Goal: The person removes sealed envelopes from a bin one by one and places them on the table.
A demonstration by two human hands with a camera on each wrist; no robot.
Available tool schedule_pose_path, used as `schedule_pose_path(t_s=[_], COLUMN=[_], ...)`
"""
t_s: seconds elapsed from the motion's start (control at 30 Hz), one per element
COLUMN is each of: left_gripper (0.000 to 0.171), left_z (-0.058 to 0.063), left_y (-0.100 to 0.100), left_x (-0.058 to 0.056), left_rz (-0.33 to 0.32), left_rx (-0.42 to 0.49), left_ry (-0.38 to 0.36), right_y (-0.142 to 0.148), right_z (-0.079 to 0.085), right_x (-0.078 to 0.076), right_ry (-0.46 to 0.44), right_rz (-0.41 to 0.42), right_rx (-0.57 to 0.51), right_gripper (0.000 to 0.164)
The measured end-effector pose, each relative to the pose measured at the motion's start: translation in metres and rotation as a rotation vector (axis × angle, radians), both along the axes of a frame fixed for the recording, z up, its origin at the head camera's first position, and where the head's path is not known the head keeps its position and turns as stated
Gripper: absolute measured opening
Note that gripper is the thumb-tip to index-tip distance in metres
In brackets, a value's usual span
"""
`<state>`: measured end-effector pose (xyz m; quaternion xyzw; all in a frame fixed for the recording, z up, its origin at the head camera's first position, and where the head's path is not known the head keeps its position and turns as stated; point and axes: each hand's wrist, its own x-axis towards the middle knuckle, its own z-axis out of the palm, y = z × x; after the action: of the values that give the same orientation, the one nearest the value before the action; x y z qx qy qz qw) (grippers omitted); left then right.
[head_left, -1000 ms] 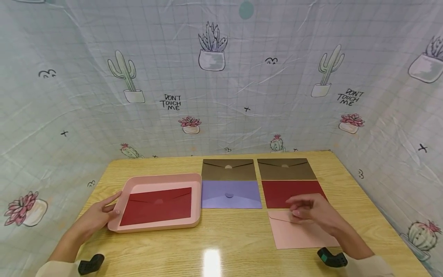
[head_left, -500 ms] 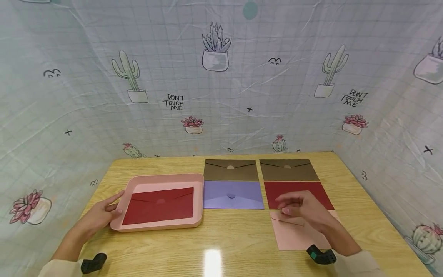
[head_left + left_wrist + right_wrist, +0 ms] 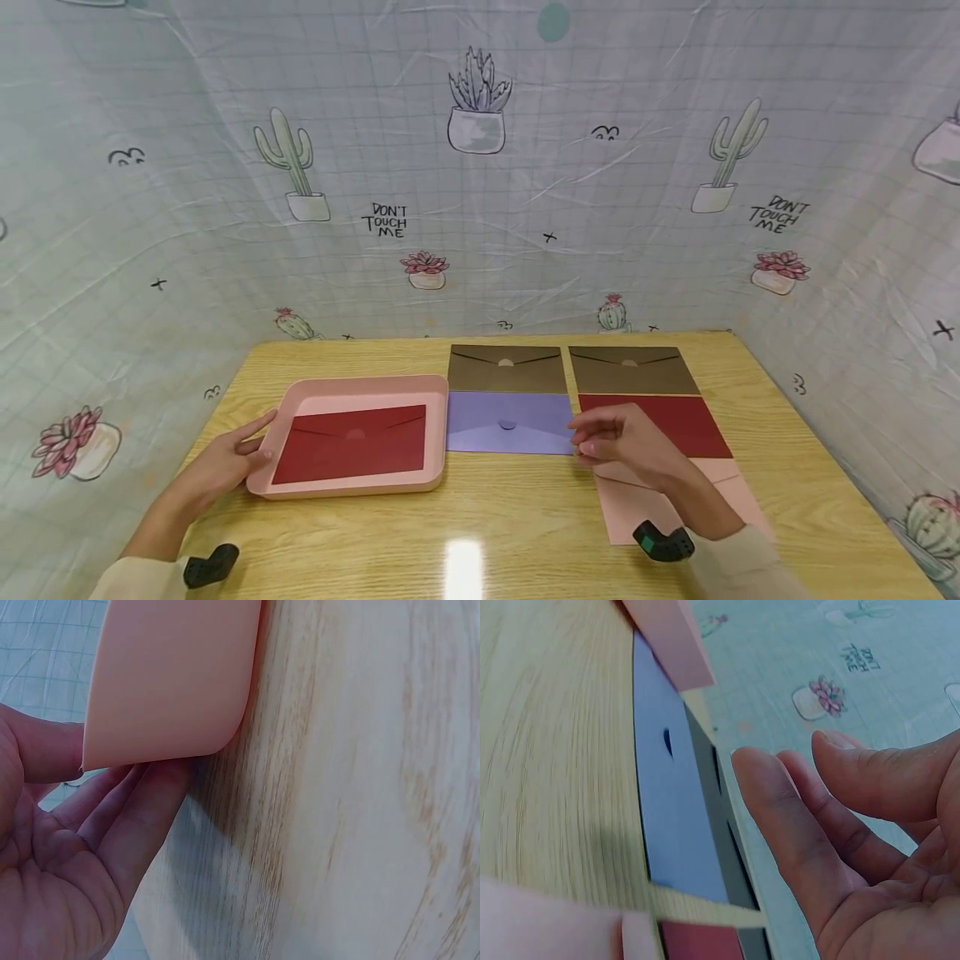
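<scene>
My left hand [image 3: 217, 475] grips the left wall of a pink tray [image 3: 360, 403], thumb over the rim and fingers outside, as the left wrist view also shows. In the tray lies a dark red envelope [image 3: 352, 450]. My right hand [image 3: 637, 446] hovers with loosely curled fingers and a gap between thumb and forefinger; nothing is in it. Its fingertips are nearest the right end of a lavender envelope [image 3: 495, 412]. Behind the hand lies another red envelope [image 3: 686, 425], partly hidden. Under the wrist is a pink envelope [image 3: 624, 518], also partly covered.
Two brown envelopes, a left one [image 3: 480, 379] and a right one [image 3: 600, 377], lie along the back. The lavender envelope is close against the tray's right side. A patterned curtain [image 3: 345, 167] encloses the wooden table [image 3: 525, 508] at the back and sides.
My right hand has moved left, from over the pink envelope toward the lavender one, still empty. The left hand keeps its grip on the tray. The head view has turned slightly.
</scene>
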<state>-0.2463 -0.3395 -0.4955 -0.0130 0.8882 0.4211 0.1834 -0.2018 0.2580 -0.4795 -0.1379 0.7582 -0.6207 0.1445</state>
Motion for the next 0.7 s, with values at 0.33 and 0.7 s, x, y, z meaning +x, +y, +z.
schedule_pose_path(t_s=[0.33, 0.7], left_gripper=[0.075, 0.070], left_z=[0.000, 0.004], left_y=[-0.003, -0.002], left_x=[0.002, 0.004], left_rz=[-0.003, -0.007], left_rx=[0.013, -0.042], left_ry=[0.003, 0.041], right_y=[-0.030, -0.051], right_z=[0.004, 0.012], right_x=[-0.013, -0.022], right_ry=[-0.014, -0.024], right_rz=[0.035, 0.029], right_rx=[-0.056, -0.043], right_gripper=[0.039, 0.037])
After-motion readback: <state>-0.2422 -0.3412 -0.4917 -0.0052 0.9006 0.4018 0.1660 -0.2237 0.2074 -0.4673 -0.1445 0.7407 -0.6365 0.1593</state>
